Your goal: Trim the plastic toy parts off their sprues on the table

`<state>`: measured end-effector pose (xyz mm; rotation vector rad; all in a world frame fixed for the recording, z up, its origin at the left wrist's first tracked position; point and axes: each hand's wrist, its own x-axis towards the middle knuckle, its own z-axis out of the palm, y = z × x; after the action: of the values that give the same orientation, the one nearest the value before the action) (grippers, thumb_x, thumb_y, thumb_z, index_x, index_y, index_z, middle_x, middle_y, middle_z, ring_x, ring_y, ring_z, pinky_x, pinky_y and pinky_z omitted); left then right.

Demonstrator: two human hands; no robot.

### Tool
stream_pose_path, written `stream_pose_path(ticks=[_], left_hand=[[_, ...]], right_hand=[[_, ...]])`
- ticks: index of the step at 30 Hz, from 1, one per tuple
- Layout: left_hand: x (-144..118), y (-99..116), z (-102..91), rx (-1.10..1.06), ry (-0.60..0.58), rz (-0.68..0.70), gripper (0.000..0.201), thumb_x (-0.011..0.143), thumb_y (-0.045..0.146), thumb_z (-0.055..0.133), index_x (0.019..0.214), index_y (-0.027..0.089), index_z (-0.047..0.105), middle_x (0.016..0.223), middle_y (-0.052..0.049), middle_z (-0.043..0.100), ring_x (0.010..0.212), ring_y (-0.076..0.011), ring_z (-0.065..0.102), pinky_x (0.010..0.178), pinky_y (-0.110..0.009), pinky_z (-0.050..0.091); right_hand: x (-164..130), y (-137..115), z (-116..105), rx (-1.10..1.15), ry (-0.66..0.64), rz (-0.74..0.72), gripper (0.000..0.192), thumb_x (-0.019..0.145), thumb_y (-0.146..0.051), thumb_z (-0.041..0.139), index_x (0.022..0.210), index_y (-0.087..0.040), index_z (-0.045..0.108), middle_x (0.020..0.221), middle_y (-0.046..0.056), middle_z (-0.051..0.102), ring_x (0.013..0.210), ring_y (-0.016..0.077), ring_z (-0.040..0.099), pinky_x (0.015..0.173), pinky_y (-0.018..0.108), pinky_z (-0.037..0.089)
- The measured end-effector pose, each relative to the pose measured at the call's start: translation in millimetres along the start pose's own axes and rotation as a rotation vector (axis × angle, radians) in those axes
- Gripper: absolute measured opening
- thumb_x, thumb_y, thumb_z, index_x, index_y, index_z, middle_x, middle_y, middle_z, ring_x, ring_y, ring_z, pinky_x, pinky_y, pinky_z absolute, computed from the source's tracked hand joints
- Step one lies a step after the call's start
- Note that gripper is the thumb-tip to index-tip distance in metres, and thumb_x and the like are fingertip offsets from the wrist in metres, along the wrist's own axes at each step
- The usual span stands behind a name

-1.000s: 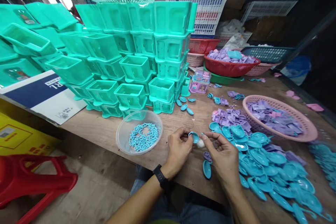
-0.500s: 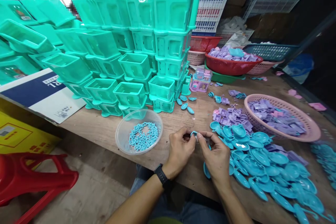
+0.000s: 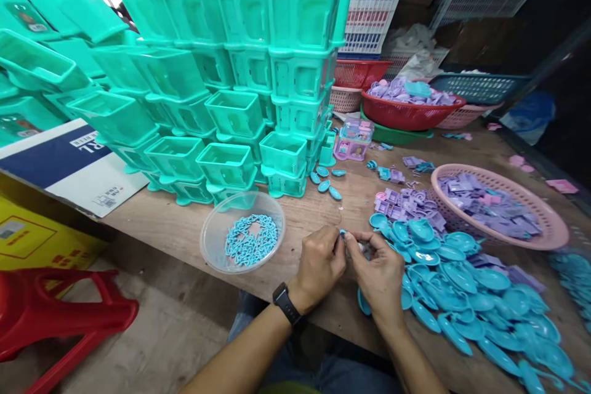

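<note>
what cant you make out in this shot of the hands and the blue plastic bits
- Small blue plastic piece, head view: pinched between left hand and right hand; fingers cover nearly all of it, shape unclear.
- Tiny blue parts in the clear round plastic dish: too small to identify.
- Blue spoon-shaped pieces: pile cut off by the right edge.

A single head-worn camera looks forward and down across the wooden table point(image 3: 184, 221), close above the hands at lower centre; stacked teal tubs point(image 3: 240, 74) fill the upper left, baskets the upper right.
</note>
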<state>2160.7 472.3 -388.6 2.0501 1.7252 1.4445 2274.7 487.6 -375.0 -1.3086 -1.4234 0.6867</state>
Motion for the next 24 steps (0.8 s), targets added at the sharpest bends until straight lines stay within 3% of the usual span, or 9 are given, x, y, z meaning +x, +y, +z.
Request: stream_pose_path(ticks=[7, 10, 13, 16, 18, 20, 22, 24], left_hand=[[7.9, -8.4, 6.2, -0.04, -0.083, 0.051, 0.019, 0.094, 0.012, 0.05, 0.08, 0.017, 0.061, 0.075, -0.005, 0.068, 0.067, -0.0166, 0.063, 0.063, -0.026, 0.044], [24.5, -13.7, 5.7, -0.212, -0.238, 0.076, 0.014, 0.095, 0.021, 0.055, 0.09, 0.016, 0.066, 0.083, -0.006, 0.072, 0.074, -0.0166, 0.067, 0.068, -0.025, 0.047], [52.1, -18.7, 7.5, -0.3, -0.44, 0.07, 0.019, 0.094, 0.033, 0.063, 0.094, 0.016, 0.071, 0.083, -0.004, 0.074, 0.075, -0.0162, 0.067, 0.07, -0.024, 0.048], [83.0, -24.9, 14.4, -0.104, -0.421, 0.047, 0.022, 0.098, 0.032, 0.058, 0.095, 0.016, 0.074, 0.09, -0.006, 0.075, 0.086, -0.0196, 0.067, 0.079, -0.028, 0.05], [99.1, -29.8, 20.7, 0.133, -0.349, 0.032, 0.023, 0.097, 0.018, 0.053, 0.11, 0.018, 0.072, 0.116, -0.01, 0.072, 0.11, -0.0251, 0.061, 0.093, -0.036, 0.047], [108.1, -34.1, 26.4, 0.342, -0.374, -0.023, 0.029, 0.094, 0.012, 0.051, 0.113, 0.02, 0.072, 0.129, -0.01, 0.067, 0.125, -0.0294, 0.052, 0.101, -0.044, 0.043], [108.8, -36.4, 29.7, 0.454, -0.434, -0.089, 0.026, 0.095, 0.014, 0.05, 0.102, 0.019, 0.074, 0.124, -0.011, 0.069, 0.128, -0.0312, 0.05, 0.104, -0.048, 0.04], [103.0, -35.8, 29.8, 0.487, -0.459, -0.129, 0.024, 0.096, 0.017, 0.05, 0.095, 0.017, 0.074, 0.118, -0.013, 0.071, 0.128, -0.0318, 0.051, 0.106, -0.049, 0.039]], right_hand=[[17.4, 7.1, -5.4, -0.041, -0.054, 0.053, 0.037, 0.075, -0.056, 0.066, 0.073, -0.019, 0.074, 0.062, 0.004, 0.071, 0.053, 0.0174, 0.058, 0.054, 0.029, 0.043], [34.2, 10.0, -18.3, -0.142, -0.064, 0.048, 0.038, 0.071, -0.058, 0.064, 0.071, -0.021, 0.074, 0.065, 0.005, 0.072, 0.056, 0.0208, 0.062, 0.056, 0.03, 0.044], [48.4, 13.5, -34.3, -0.3, 0.028, 0.0, 0.039, 0.072, -0.058, 0.06, 0.071, -0.022, 0.073, 0.062, 0.006, 0.07, 0.057, 0.0233, 0.062, 0.056, 0.032, 0.043], [57.5, 20.1, -49.9, -0.458, 0.087, -0.114, 0.037, 0.078, -0.053, 0.053, 0.073, -0.022, 0.072, 0.064, 0.007, 0.07, 0.062, 0.0254, 0.064, 0.061, 0.034, 0.044], [60.6, 25.2, -57.4, -0.555, 0.092, -0.226, 0.035, 0.083, -0.046, 0.05, 0.077, -0.021, 0.072, 0.072, 0.01, 0.072, 0.069, 0.0267, 0.066, 0.066, 0.036, 0.046], [60.3, 28.8, -59.9, -0.612, 0.105, -0.343, 0.034, 0.087, -0.04, 0.048, 0.085, -0.018, 0.074, 0.083, 0.013, 0.074, 0.078, 0.0282, 0.067, 0.073, 0.038, 0.048], [55.2, 29.2, -55.2, -0.61, 0.099, -0.427, 0.034, 0.091, -0.037, 0.048, 0.093, -0.016, 0.075, 0.091, 0.014, 0.073, 0.085, 0.0286, 0.067, 0.078, 0.04, 0.048], [45.0, 26.2, -42.8, -0.573, 0.006, -0.462, 0.031, 0.094, -0.033, 0.049, 0.096, -0.016, 0.075, 0.093, 0.012, 0.073, 0.087, 0.0272, 0.067, 0.08, 0.038, 0.048]])
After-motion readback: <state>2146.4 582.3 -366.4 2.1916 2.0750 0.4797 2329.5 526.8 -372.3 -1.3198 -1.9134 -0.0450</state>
